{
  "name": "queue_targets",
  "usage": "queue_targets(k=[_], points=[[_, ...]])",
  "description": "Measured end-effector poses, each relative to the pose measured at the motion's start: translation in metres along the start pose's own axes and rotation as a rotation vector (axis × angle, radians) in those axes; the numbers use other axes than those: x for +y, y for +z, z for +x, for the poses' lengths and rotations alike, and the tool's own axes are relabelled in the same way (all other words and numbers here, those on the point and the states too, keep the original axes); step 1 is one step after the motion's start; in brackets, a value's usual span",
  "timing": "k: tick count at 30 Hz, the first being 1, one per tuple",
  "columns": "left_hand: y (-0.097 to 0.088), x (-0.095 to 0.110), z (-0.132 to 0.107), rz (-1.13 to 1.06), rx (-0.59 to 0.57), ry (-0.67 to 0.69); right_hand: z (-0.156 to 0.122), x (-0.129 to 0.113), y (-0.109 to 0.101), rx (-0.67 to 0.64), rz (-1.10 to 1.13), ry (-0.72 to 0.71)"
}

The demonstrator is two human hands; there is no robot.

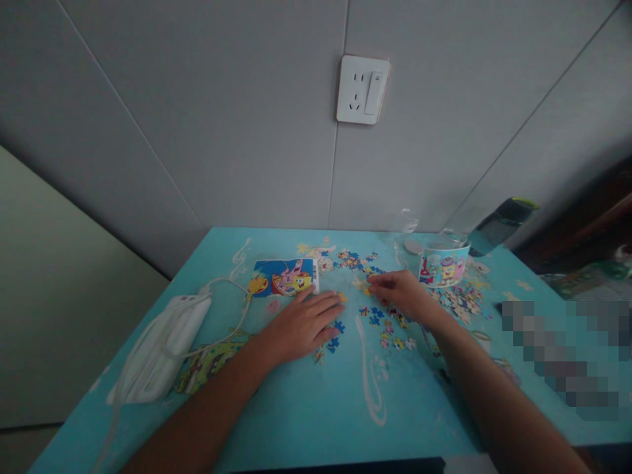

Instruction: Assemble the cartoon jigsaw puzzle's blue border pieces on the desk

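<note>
My left hand lies flat, palm down, on the blue tabletop, its fingers a little apart. Beside its fingertips are a small orange-yellow puzzle piece and some joined blue pieces. A blue picture card with a yellow cartoon character lies just beyond this hand. My right hand is closed in a pinch, low over the table, with a small yellow puzzle piece at its fingertips, partly hidden. Loose jigsaw pieces lie below it, and a blue cluster farther back.
At the right, a cartoon-printed tub stands behind a pile of pieces. A white power strip with a looped cable lies at left, beside a green picture sheet. The wall with a socket borders the table's back.
</note>
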State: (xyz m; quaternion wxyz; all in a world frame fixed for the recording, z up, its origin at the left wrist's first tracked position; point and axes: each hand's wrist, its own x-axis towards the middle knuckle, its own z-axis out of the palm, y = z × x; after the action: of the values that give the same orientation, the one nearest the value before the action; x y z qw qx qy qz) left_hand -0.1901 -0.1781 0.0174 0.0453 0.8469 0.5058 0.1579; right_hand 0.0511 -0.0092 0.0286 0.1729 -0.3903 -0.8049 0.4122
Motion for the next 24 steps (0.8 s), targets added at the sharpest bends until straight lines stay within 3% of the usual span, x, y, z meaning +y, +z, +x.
queue_targets(k=[9,15,20,24], points=[[0.01,0.008,0.008,0.05,-0.026,0.008,-0.001,-0.007,-0.004,-0.01,-0.181,0.082],[0.006,0.008,0.006,0.025,-0.026,-0.002,-0.004,-0.006,-0.009,0.004,-0.463,-0.064],[-0.001,0.001,0.001,0.013,0.016,0.018,-0.003,-0.003,-0.013,0.103,-0.541,-0.095],[0.0,-0.001,0.001,0.027,0.031,0.033,0.004,0.001,-0.003,0.235,-0.63,-0.135]])
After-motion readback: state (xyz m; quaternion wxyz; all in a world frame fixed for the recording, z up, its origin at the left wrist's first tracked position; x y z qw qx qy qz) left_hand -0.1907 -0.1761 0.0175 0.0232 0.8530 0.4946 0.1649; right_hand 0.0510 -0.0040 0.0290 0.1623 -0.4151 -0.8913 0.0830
